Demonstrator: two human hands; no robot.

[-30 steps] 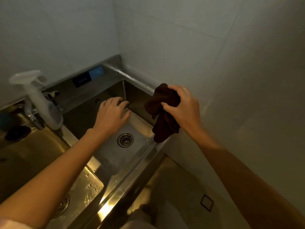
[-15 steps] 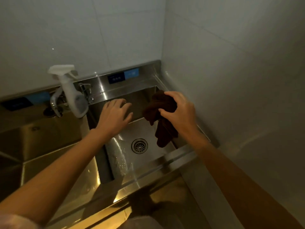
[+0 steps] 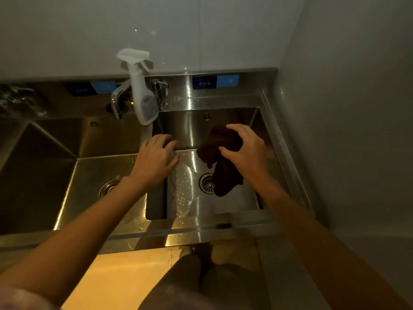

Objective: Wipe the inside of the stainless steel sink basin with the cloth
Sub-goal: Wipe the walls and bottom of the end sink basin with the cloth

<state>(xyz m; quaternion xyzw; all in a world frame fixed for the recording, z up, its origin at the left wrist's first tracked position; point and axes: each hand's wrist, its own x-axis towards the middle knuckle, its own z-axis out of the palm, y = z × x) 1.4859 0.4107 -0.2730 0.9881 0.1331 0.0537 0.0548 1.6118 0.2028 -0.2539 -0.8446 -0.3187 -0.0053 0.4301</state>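
2 hands (image 3: pixel 244 151) are poised: cloth (image 3: pixel 220 157) is bunched in the right, left (image 3: pixel 154 159) is relaxed, empty; firm overlapping strokes are advised inside the basin (image 3: pixel 232 203).

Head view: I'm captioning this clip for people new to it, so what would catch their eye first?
The right hand gripping a dark cloth that dangles over the drain in the right basin. Next, the white spray bottle standing by the tap, behind the open left hand.
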